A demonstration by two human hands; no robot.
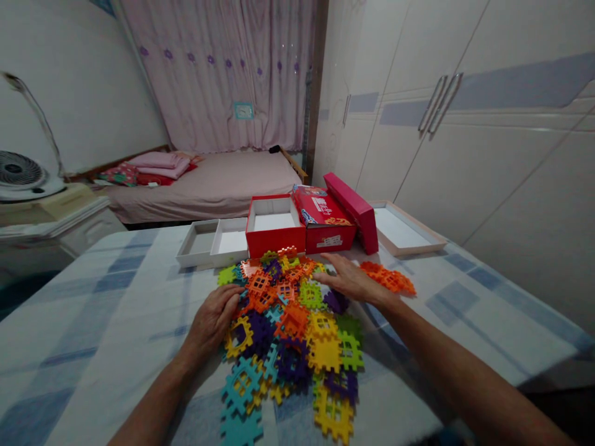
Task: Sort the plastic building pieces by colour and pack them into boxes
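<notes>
A heap of plastic interlocking building blocks [292,319] lies on the table in front of me, in orange, yellow, purple, teal and lime green. Many are flat with toothed edges, some with window-like grids. My left hand [214,317] rests against the heap's left edge, its fingertips touching the blocks and partly hidden among them. Over the upper right of the heap, my right hand [348,279] reaches with thumb and fingers apart, holding nothing that I can see. A separate cluster of orange blocks [388,279] lies to the right of that hand.
Behind the heap stand a grey-white divided tray [194,255], an open red box [276,243], a printed red box [329,238] and a leaning red lid [356,210]. A shallow white-lined lid [409,245] lies at the right. Beyond are a bed [232,183] and wardrobe [511,167].
</notes>
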